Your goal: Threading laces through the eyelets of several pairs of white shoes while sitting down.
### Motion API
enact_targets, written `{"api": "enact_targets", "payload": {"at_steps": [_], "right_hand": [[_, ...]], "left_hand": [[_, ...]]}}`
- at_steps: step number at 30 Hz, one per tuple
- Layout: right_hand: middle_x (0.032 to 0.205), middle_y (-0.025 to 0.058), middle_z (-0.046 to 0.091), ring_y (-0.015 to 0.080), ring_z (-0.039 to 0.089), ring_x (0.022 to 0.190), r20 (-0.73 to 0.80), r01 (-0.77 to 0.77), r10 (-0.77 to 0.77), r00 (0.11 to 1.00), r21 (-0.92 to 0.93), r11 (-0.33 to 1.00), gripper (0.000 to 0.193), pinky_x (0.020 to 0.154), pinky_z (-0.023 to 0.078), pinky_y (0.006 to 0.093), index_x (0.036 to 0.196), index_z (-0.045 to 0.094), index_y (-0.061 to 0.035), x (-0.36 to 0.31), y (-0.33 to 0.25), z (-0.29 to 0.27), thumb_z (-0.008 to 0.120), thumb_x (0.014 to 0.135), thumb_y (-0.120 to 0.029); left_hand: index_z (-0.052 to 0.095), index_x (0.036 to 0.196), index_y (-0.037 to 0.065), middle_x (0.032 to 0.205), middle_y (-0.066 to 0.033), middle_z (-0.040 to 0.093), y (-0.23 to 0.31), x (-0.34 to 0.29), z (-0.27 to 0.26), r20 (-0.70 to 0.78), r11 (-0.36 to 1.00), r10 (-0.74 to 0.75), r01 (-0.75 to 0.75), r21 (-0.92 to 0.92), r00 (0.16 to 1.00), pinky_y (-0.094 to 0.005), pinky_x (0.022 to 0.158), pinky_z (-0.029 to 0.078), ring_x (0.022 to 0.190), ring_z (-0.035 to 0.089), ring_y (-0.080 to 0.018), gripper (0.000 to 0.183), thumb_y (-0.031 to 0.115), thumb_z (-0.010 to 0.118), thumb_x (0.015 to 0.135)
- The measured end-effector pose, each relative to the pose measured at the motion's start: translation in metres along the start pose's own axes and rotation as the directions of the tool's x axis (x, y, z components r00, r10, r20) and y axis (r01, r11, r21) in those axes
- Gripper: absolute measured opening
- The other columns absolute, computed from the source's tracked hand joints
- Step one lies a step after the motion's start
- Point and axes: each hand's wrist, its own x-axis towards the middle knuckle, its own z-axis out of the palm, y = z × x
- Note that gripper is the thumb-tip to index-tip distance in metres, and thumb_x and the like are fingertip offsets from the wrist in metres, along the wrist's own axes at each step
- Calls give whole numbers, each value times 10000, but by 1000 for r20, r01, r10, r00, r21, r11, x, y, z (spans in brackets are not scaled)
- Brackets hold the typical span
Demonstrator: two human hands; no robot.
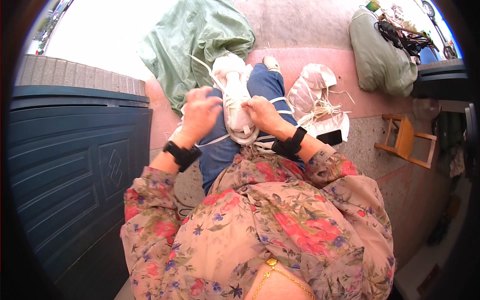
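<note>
Where the door stands: while the dark blue door point(75, 165) borders the left side, the person works with the lap as support.
Green sheet point(200, 35): lies rumpled beyond the lap, toward the left.
Jeans point(267, 82): thighs face up; pale cords cross them.
Wooden stool point(405, 140): at the right, well apart from the hands.
Other white shoes point(310, 92): lie by the right leg with loose laces.
White shoe point(234, 97): rests lengthwise on the lap, between the hands.
Shoe step: lacing appears to be in hand; the next move likely calls for securing the free end while the shoe is steadied.
Left hand point(201, 115): raised beside the shoe's left edge, wrist bent inward, fingers curved; motion blur hides the grip, so its state cannot be told.
Right hand point(262, 115): forearm angled inward, knuckles up; the grip is closed at the lacing, apparently pinching a strand.
White lace point(201, 61): one free end extends up and left from the shoe.
</note>
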Motion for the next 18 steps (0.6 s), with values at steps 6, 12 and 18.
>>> {"api": "enact_targets", "payload": {"at_steps": [6, 12, 18], "right_hand": [[807, 204, 591, 361, 547, 802, -128, 43, -56, 990, -101, 994, 209, 722, 437, 421, 940, 565, 22, 6, -6, 4, 497, 745, -11], [807, 218, 591, 366, 565, 835, -55, -32, 31, 998, -17, 999, 252, 733, 448, 417, 968, 555, 35, 9, -16, 3, 480, 727, 32], [814, 194, 608, 359, 585, 807, -169, -62, 73, 983, 68, 996, 290, 735, 462, 400, 1018, 536, 42, 13, -16, 6, 490, 732, 36]], "left_hand": [[633, 829, 68, 1215, -141, 443, 47, -15, 22, 69, 970, -64, 46, 240, 996, -459, 901, 323, 1152, 353, -365, 191, 78, 584, 645], [623, 888, 29, 1231, -168, 441, 43, -14, 34, 68, 978, -167, 157, 137, 984, -459, 926, 316, 1167, 354, -368, 256, 42, 542, 646], [613, 886, 27, 1215, -151, 464, 35, -15, 42, 46, 983, -186, 185, 22, 982, -455, 905, 329, 1149, 373, -344, 226, 80, 570, 671]]}}
